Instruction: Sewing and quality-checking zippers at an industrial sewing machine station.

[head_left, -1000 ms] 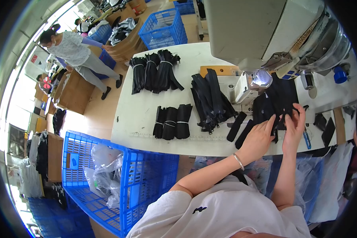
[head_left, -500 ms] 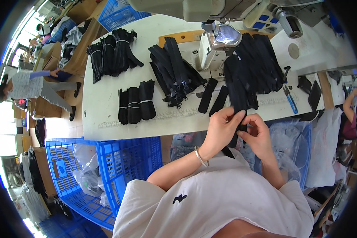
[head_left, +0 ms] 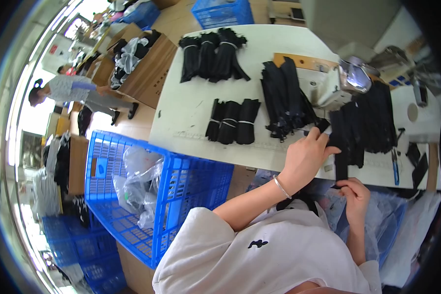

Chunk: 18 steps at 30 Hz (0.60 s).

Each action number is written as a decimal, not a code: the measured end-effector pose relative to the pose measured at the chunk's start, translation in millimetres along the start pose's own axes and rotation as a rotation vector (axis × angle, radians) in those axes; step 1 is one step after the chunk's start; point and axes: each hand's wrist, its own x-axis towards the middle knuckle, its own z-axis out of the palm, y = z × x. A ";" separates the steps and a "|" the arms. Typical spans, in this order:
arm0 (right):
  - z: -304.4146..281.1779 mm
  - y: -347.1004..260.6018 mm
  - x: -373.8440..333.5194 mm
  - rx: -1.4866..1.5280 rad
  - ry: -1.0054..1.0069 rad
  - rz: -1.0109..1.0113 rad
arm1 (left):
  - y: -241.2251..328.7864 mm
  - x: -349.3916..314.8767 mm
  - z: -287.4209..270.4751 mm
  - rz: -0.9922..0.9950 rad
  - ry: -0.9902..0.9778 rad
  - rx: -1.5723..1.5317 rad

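My left hand [head_left: 305,159] reaches over the table's front edge, its fingertips at a short black fabric strip [head_left: 322,124] and its thumb held apart. Whether the fingertips grip that strip is hard to see. Lower on the right, my right hand [head_left: 355,194] pinches the lower end of a long black zipper [head_left: 341,164] that hangs over the edge. More black zippers [head_left: 372,117] lie fanned out behind it, beside the sewing machine [head_left: 330,88]. Left of the machine is a loose pile of black zippers [head_left: 285,95] with their pulls toward me.
Tied black bundles lie at the table's left, zippers [head_left: 210,56] behind and rolled strips [head_left: 230,122] in front. Blue-handled snips [head_left: 395,166] are at the right. A blue crate [head_left: 161,210] with plastic bags stands by the table's front. A person [head_left: 78,93] walks at far left.
My hands have parted: the left has moved off the zipper toward the short strips, while the right keeps hold of the zipper's end. The whole view has shifted left.
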 end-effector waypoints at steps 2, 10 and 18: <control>-0.1 5.1 2.6 0.104 0.144 0.045 | -8.8 -2.6 -2.4 -0.069 -0.070 0.179; -7.8 8.5 3.4 0.172 -0.015 0.131 | -16.4 -9.6 9.4 -0.152 -0.073 0.168; -18.0 -6.3 -0.3 0.212 0.097 0.311 | -13.6 -12.0 -5.0 -0.263 -0.008 -0.599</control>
